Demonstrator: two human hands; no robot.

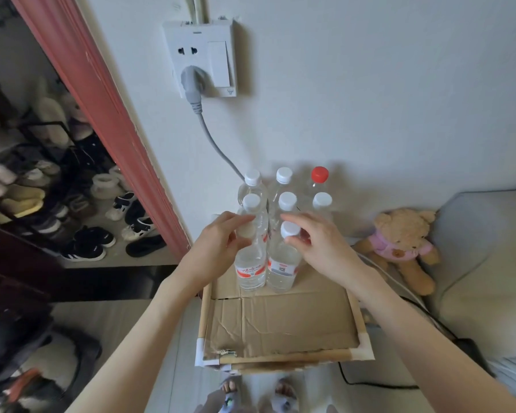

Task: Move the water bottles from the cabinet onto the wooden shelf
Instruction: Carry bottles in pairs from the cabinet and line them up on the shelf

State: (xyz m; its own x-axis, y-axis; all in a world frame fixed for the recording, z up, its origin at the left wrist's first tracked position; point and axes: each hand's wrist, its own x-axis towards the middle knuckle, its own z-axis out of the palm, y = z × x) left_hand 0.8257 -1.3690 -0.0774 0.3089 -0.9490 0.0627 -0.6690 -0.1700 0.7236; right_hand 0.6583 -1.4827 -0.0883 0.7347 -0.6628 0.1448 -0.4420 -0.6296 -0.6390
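On the cardboard-lined wooden shelf [280, 323] against the wall, eight water bottles [286, 201] stand upright in rows, long axes vertical, the two nearest forming the front row directly beneath both hands. The left hand [221, 242] curls round the neck of the front left bottle [251, 269], hiding its cap, while the right hand [319, 242] pinches the front right bottle [280, 269] just below its white cap [290, 228]. The cabinet lies out of view, and the rear bottles' bases are hidden behind the front ones.

Glossy clear plastic bottles [250, 265], creased cardboard [283, 320]
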